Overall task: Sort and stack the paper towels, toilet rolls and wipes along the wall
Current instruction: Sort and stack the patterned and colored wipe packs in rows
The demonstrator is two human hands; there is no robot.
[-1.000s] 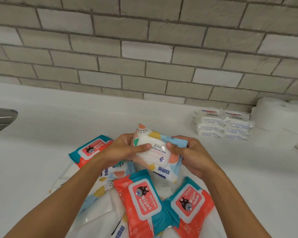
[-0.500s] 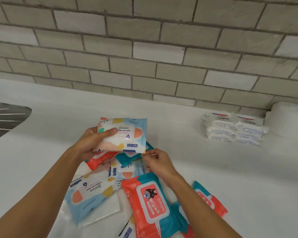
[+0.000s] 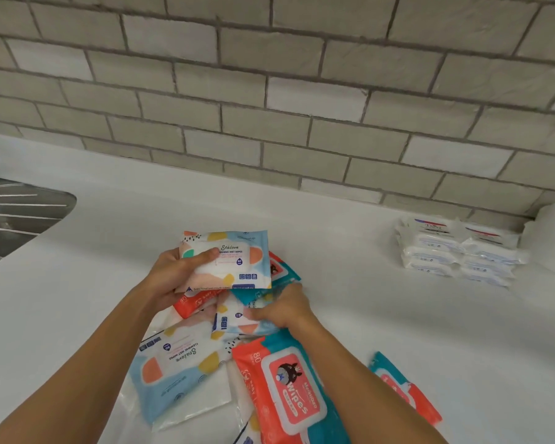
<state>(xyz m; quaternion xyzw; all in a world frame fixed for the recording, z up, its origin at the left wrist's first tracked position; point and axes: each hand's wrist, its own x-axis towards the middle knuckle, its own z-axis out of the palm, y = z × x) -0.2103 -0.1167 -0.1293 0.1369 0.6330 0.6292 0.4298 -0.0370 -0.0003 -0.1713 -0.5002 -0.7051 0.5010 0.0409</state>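
Right hand [image 3: 285,310] off left-held pack [image 3: 234,261]

The pastel pack [image 3: 234,261] in my left hand [image 3: 173,277] reads "Stalove cleaning wet wipes"; the near red pack [image 3: 285,395] reads "80" and "Wipes".

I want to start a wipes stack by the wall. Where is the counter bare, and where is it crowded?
Bare: the counter strip along the brick wall, from the sink to the white packs, and the patch between those packs and the wipes heap. Crowded: that heap, below the left hand and right hand.
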